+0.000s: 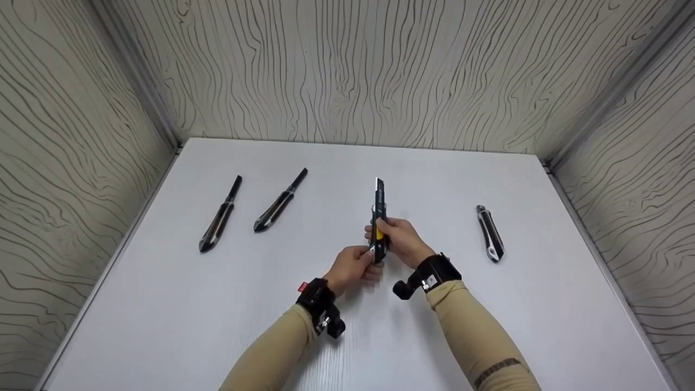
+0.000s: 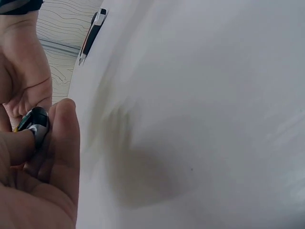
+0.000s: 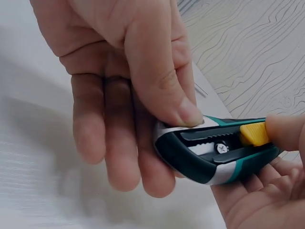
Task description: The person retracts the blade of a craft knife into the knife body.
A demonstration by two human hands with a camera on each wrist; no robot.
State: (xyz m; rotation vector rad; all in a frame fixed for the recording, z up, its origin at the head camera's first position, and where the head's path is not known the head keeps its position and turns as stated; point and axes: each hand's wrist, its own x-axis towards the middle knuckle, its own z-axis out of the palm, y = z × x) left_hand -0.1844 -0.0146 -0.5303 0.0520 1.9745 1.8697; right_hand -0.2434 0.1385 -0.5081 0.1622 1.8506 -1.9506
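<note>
A dark green utility knife (image 1: 379, 202) with silver and teal trim is held up over the table, its front end away from the body. My left hand (image 1: 354, 267) pinches the rear end between thumb and fingers. Around the handle curls my right hand (image 1: 403, 239), its thumb against the yellow slider (image 3: 255, 134). In the right wrist view a screw and a toothed track show in the handle's slot. A dark blade section with a bright tip sticks out of the front in the head view. The left wrist view shows only the rear end (image 2: 39, 119).
Two utility knives with dark blades out, one (image 1: 218, 220) far left and one (image 1: 279, 203) nearer the middle, lie on the white table (image 1: 190, 326). Another knife (image 1: 491, 233) with no blade showing lies at the right. Wood-patterned panels (image 1: 336, 70) stand around the table.
</note>
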